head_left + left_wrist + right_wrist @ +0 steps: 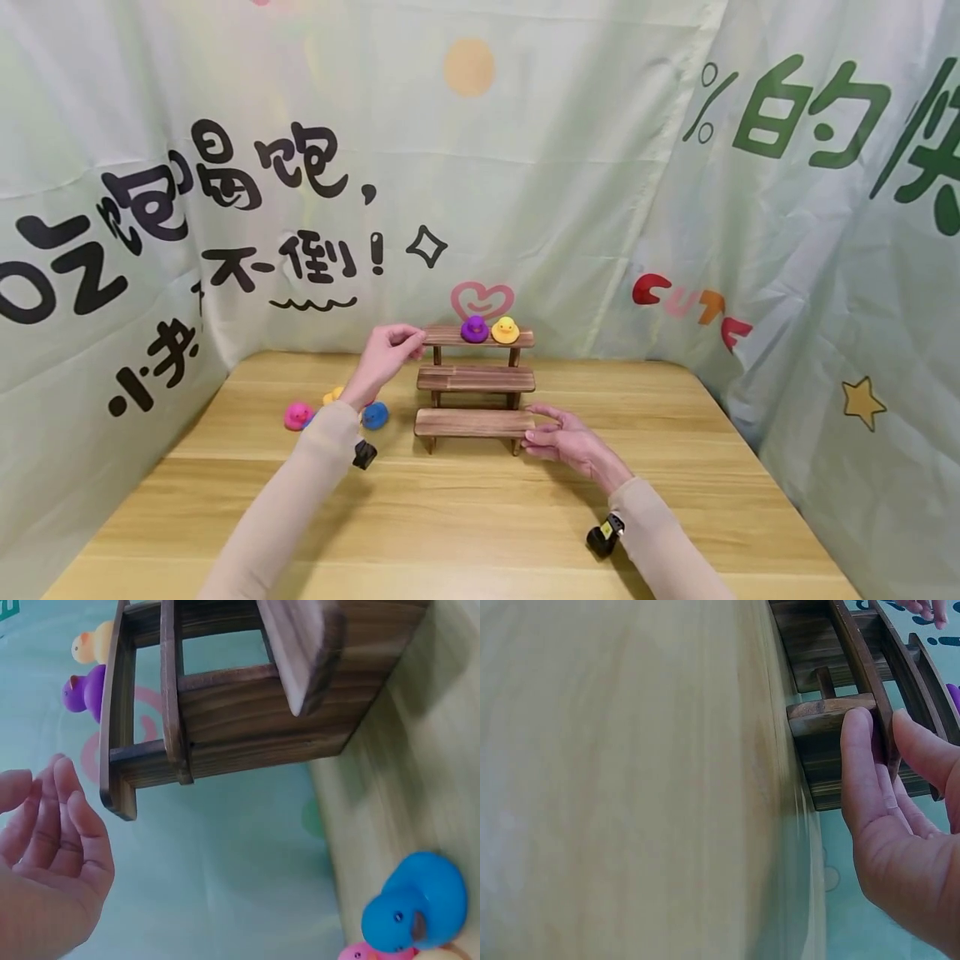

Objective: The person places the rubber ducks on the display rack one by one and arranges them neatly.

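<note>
A small three-tier wooden display stand (476, 379) stands on the table, with a purple rubber duck (474, 329) and a yellow rubber duck (506, 331) on its top step. My right hand (573, 442) pinches the right end of the lowest step, and in the right wrist view the thumb (922, 750) is on one side of the board, fingers on the other. Beside the top step's left end is my left hand (390, 354), its fingers loosely bent; the left wrist view shows this hand (56, 847) apart from the stand with nothing in it.
Left of the stand, several rubber ducks sit together on the wooden table (480, 525), among them a pink duck (298, 416) and a blue duck (375, 415); my left forearm partly hides the group. A printed cloth (555, 208) hangs behind and at both sides.
</note>
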`<state>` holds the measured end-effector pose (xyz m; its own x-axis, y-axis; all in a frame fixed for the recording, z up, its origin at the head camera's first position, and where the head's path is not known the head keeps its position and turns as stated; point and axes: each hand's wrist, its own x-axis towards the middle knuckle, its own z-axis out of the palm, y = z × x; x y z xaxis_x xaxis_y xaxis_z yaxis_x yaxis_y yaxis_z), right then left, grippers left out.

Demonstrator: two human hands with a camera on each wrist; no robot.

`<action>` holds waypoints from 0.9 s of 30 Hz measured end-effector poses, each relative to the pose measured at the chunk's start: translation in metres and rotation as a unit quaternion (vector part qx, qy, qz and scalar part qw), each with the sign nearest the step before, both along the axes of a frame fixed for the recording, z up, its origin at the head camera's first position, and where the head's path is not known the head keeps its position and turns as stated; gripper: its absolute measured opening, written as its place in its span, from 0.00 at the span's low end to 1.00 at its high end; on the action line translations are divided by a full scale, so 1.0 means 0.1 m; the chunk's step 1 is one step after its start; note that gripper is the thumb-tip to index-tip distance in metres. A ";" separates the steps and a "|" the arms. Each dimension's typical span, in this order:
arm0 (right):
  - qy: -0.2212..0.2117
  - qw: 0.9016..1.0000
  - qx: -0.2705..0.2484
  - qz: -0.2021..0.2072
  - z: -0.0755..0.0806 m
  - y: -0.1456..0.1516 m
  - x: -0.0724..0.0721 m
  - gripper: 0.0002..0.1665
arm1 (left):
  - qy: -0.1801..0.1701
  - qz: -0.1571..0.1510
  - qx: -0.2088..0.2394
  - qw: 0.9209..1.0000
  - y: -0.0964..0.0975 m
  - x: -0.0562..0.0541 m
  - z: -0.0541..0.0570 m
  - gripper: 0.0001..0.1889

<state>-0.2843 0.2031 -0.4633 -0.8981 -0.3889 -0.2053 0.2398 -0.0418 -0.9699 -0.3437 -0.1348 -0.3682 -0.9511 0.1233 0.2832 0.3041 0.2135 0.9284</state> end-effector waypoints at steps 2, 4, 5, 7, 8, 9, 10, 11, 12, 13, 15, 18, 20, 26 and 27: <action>0.001 1.000 0.002 0.000 0.00 0.00 0.00 0.40 | -0.005 -0.005 -0.012 1.000 -0.05 0.03 -0.02 0.14; 0.002 1.000 0.002 0.001 0.01 0.00 -0.01 0.40 | -0.003 -0.010 -0.023 1.000 -0.11 0.05 -0.03 0.14; 0.003 1.000 0.001 0.001 0.01 0.00 -0.01 0.40 | 0.001 -0.013 -0.030 0.999 -0.14 0.07 -0.04 0.14; 0.008 1.000 0.001 0.004 0.01 0.00 -0.01 0.40 | 0.003 -0.020 -0.041 0.999 -0.19 0.10 -0.05 0.14; 0.008 1.000 0.001 0.004 0.01 0.00 -0.01 0.41 | 0.002 -0.020 -0.046 0.999 -0.22 0.11 -0.06 0.14; 0.007 1.000 0.000 0.004 0.01 0.00 -0.01 0.41 | 0.003 -0.023 -0.054 0.998 -0.25 0.13 -0.06 0.14; 0.007 1.000 0.000 0.005 0.01 0.00 -0.01 0.41 | 0.002 -0.024 -0.059 0.998 -0.27 0.15 -0.07 0.13; 0.007 1.000 -0.001 0.005 0.01 0.00 -0.01 0.42 | 0.001 -0.025 -0.063 0.998 -0.30 0.17 -0.08 0.13; 0.006 1.000 -0.001 0.006 0.00 0.00 -0.01 0.42 | 0.000 -0.026 -0.067 0.997 -0.32 0.18 -0.08 0.13; 0.004 1.000 -0.002 0.005 0.00 0.00 -0.01 0.42 | 0.001 -0.028 -0.072 0.997 -0.35 0.20 -0.09 0.13; 0.003 1.000 -0.005 0.006 -0.01 0.00 0.00 0.42 | 0.000 -0.028 -0.073 0.997 -0.40 0.23 -0.11 0.12; 0.005 1.000 -0.006 0.006 -0.03 0.00 0.01 0.42 | -0.004 -0.029 -0.073 0.997 -0.48 0.28 -0.15 0.12; 0.006 1.000 -0.006 0.006 -0.03 0.00 0.02 0.42 | -0.010 -0.029 -0.071 0.997 -0.53 0.30 -0.18 0.12; 0.009 1.000 -0.009 0.008 -0.01 0.01 0.04 0.43 | -0.039 -0.037 -0.081 0.995 -0.69 0.34 -0.27 0.14; 0.008 1.000 -0.011 0.008 0.00 0.02 0.04 0.43 | -0.046 -0.037 -0.084 0.995 -0.71 0.35 -0.28 0.14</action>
<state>-0.2805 0.2048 -0.4637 -0.8950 -0.4074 -0.1817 0.2242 -0.0586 -0.9728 -0.3087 -0.2062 -0.3962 -0.9587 0.2319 0.1648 0.2400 0.3480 0.9063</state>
